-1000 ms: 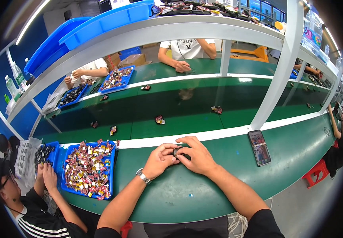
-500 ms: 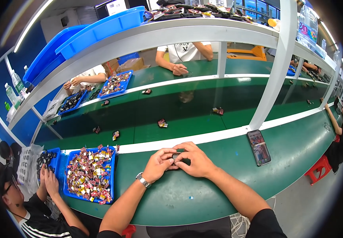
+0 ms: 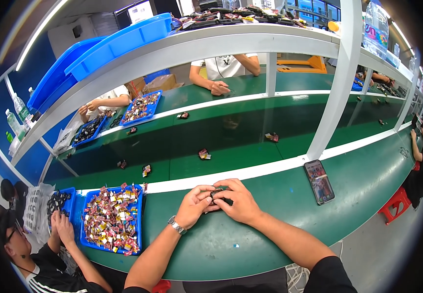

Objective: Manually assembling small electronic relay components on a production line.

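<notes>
Both my hands meet over the green tabletop, holding a small black plastic-looking part (image 3: 222,201) between them. My left hand (image 3: 195,207), with a metal watch on its wrist, pinches the part's left side. Across from it, my right hand (image 3: 242,201) is curled over the right side with thumb and fingers closed on it. Fingers cover most of the part, so its exact kind does not show. To the left stands a blue tray (image 3: 139,222) heaped with small red, yellow and white wrapped pieces.
A phone (image 3: 319,181) lies right of my hands. Beyond a white rail, small pieces (image 3: 204,154) rest on the dark green belt (image 3: 172,141). A white post (image 3: 336,83) rises ahead, under a shelf. At left, a co-worker's hands (image 3: 62,225) work by another blue tray (image 3: 69,198).
The view has shifted slightly. My hands stay together on the part, and my fingers have moved a little around it; more of its black surface shows now.
</notes>
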`<state>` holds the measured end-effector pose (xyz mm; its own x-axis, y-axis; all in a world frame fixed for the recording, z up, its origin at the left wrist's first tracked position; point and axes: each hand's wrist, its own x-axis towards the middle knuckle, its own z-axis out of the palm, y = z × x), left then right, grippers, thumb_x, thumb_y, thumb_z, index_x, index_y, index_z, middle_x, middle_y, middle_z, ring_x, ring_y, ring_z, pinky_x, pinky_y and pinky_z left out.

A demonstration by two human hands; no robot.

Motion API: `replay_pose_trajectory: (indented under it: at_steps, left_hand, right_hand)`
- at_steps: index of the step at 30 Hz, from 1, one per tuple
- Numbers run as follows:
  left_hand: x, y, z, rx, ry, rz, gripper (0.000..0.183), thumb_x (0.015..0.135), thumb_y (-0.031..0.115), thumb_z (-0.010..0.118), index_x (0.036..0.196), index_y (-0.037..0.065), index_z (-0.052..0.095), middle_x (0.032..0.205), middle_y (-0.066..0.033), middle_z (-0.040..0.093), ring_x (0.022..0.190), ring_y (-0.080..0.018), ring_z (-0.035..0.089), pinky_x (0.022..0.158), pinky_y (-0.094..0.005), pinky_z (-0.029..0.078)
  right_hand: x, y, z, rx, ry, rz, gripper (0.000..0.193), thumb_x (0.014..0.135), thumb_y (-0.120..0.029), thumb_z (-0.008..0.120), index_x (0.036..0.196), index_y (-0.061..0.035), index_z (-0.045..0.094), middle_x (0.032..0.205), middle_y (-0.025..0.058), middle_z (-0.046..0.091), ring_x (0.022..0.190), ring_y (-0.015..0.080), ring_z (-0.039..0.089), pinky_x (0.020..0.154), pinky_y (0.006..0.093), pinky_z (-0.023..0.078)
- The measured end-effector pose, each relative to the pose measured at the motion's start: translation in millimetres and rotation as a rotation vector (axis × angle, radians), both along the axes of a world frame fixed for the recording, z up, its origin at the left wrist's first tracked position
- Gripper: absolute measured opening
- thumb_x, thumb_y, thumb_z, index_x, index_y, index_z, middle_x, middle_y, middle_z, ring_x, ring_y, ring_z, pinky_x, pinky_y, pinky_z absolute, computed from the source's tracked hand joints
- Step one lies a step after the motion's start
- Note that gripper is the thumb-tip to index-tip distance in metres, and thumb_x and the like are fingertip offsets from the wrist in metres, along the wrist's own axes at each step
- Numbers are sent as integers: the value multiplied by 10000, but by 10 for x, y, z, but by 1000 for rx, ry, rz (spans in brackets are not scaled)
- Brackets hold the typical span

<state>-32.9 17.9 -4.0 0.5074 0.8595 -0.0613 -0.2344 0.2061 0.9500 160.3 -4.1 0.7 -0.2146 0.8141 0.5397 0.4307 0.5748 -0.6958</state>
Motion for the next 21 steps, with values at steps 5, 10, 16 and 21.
replay_pose_trajectory:
  at_steps: [5, 10, 16, 21]
  left_hand:
    - [-7, -1, -2, -4, -14, -15, 283, 993, -8, 464, 1276, -13, 452, 1233, -172, 592, 1121, -231, 628, 977, -380, 555]
    - [-3, -1, -7, 1, -32, -10, 272, 994, -13, 463, 1266, -15, 456, 1210, -175, 610, 1107, -232, 638, 969, -377, 560]
    - [-28, 6, -36, 45, -9, 44, 257, 974, 9, 531, 1224, -5, 472, 1201, -185, 617, 1077, -248, 653, 928, -387, 580]
    - [-2, -5, -38, 14, -97, 47, 248, 973, 3, 530, 1215, 0, 475, 1192, -180, 625, 1080, -251, 654, 927, -382, 581]
  right_hand:
    - [10, 5, -13, 15, -18, 16, 138, 808, -100, 733, 944, -78, 739, 1198, 57, 624, 1131, 252, 556, 868, 352, 528]
    - [-21, 2, -38, 14, -9, -15, 160, 800, -81, 733, 960, -80, 742, 1225, 58, 618, 1141, 258, 551, 883, 358, 524]
    - [-84, -13, 23, 103, 10, 23, 189, 783, -52, 727, 970, -74, 743, 1220, 74, 625, 1155, 271, 549, 916, 366, 510]
    - [-81, -22, -18, 92, 45, -62, 177, 769, -38, 732, 943, -69, 740, 1179, 71, 644, 1158, 273, 555, 918, 367, 509]
